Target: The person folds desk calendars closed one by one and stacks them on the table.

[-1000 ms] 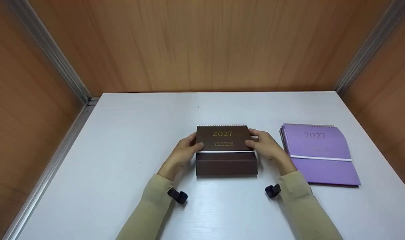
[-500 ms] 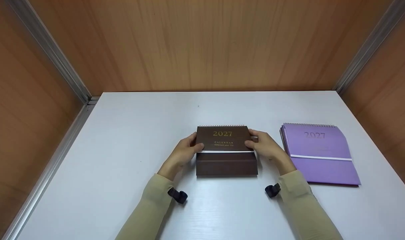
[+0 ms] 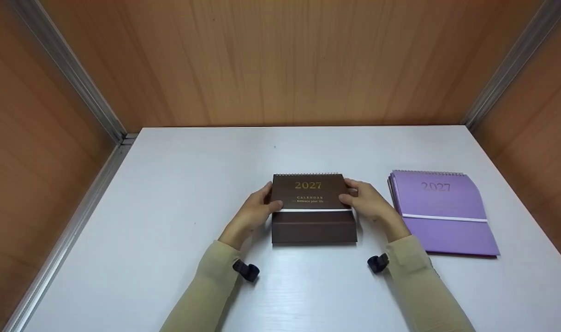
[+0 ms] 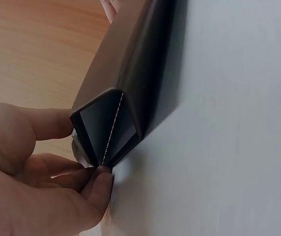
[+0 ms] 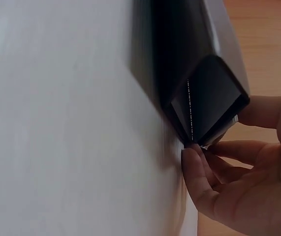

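A dark brown spiral-bound desk calendar [image 3: 313, 226] marked 2027 in gold stands on the white table, with a pale elastic band across its front. My left hand [image 3: 254, 210] grips its left side, thumb on the front cover and fingers at the edge. On the opposite side my right hand [image 3: 369, 203] holds it the same way. In the left wrist view the folded base of the calendar [image 4: 113, 54] shows its hollow end, with fingertips touching the lower corner. The right wrist view shows the other hollow end of the calendar [image 5: 214, 93], also pinched low down.
To the right lies a purple 2027 calendar [image 3: 446, 237] with a white band, on top of something dark whose edge shows. The white table [image 3: 193, 161] is bounded by wood-grain panels [image 3: 280, 60] with metal corner strips.
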Demonstrator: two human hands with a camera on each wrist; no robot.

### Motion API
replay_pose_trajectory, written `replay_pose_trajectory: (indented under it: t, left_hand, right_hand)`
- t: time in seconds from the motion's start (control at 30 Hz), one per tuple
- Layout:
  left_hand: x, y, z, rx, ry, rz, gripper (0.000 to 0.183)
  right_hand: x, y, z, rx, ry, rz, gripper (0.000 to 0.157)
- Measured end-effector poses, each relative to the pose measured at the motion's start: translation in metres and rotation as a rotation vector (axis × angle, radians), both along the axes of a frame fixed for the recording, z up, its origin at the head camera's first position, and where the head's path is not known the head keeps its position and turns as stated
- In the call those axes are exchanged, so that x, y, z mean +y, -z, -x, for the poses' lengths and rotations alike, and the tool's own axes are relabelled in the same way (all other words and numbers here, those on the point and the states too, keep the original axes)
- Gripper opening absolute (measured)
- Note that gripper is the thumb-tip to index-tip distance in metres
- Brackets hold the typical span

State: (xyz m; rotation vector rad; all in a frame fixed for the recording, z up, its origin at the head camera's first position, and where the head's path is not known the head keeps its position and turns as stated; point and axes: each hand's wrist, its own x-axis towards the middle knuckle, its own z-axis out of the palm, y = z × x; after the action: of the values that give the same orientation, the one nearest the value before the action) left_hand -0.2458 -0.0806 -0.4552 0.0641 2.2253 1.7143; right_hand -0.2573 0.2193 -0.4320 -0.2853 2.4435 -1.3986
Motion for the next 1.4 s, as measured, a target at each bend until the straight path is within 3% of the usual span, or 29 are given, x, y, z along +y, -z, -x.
replay_pose_trajectory:
  t: [0.2,0.43,0.67,0.8,1.1,1.4]
  left_hand:
    - [0.000,0.000,0.000,0.015,-0.012,0.016,0.081]
    - [-0.001,-0.005,0.000,0.015,-0.047,0.051,0.074]
    - [-0.007,-0.011,-0.002,0.057,-0.076,0.092,0.070]
    - [-0.009,-0.018,-0.004,0.103,-0.070,0.129,0.071]
    - [0.001,-0.032,-0.002,0.265,-0.002,0.393,0.072]
    - [0.010,-0.039,0.005,0.422,0.068,0.646,0.073]
  right_hand:
    - [-0.006,-0.022,-0.010,-0.011,0.007,0.005,0.066]
    - [0.003,-0.001,0.001,0.002,0.046,-0.013,0.072]
    - [0.000,-0.019,-0.007,-0.006,0.076,0.009,0.068]
    - [0.002,-0.013,-0.004,0.064,0.089,-0.024,0.068]
    - [-0.007,-0.027,-0.007,0.240,0.011,-0.244,0.068]
    - [-0.022,-0.036,-0.007,0.268,-0.095,-0.367,0.071]
